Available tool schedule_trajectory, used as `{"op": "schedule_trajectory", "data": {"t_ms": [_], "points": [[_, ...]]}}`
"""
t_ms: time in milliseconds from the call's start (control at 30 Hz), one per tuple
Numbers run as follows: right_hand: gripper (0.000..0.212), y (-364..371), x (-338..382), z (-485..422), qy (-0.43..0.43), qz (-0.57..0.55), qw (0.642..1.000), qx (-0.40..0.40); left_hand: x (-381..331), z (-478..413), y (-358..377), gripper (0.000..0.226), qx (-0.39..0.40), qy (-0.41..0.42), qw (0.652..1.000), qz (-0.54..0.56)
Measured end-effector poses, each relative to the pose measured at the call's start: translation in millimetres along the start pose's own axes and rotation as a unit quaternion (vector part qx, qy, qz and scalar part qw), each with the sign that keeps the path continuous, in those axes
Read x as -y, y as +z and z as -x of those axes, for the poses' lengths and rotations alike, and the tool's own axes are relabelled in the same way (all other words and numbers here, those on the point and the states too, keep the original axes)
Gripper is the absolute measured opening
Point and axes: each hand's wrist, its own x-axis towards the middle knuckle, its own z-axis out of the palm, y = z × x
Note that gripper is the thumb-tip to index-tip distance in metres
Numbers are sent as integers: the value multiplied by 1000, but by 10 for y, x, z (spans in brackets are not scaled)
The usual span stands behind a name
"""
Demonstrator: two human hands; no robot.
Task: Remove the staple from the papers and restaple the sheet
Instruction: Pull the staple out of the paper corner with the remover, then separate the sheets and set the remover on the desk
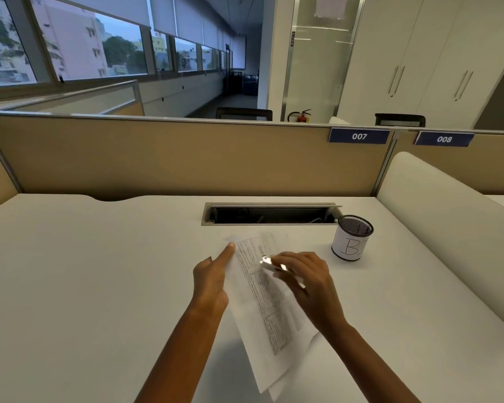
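Head view: the papers (262, 298) lie slanted on the white desk (99, 271), the left hand (211, 282) pinning their upper left edge with an outstretched forefinger. The right hand (309, 282) grips a blurred, shiny metal tool (274, 264) over the top of the sheets, a mesh pen cup (351, 238) standing near to the right.

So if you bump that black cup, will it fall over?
Probably easily. The cup stands upright on the desk, taller than wide, and its mesh wall looks light. It seems to hold almost nothing, so little weighs it down. Being round, it would likely roll once tipped.
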Motion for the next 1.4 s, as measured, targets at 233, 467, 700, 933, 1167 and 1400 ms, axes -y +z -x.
{"op": "schedule_trajectory", "data": {"t_ms": [233,467,700,933,1167,1400], "points": [[17,67,-648,468,330,7,943,37,43,-40,-110,17,-13,-31,999,35],[18,151,-1061,917,442,93,887,91,61,-84,-123,8,-31,-36,997,60],[20,202,-1083,879,429,154,884,108,44,-68,-79,8,-39,-34,995,87],[38,97,-474,340,333,29,936,105,9,-24,20,12,-44,-16,995,92],[84,-229,669,-295,209,-105,912,336,-77,72,159,11,-76,29,993,89],[51,-413,779,-469,180,5,956,230,-235,188,239,17,-57,121,986,100]]}}
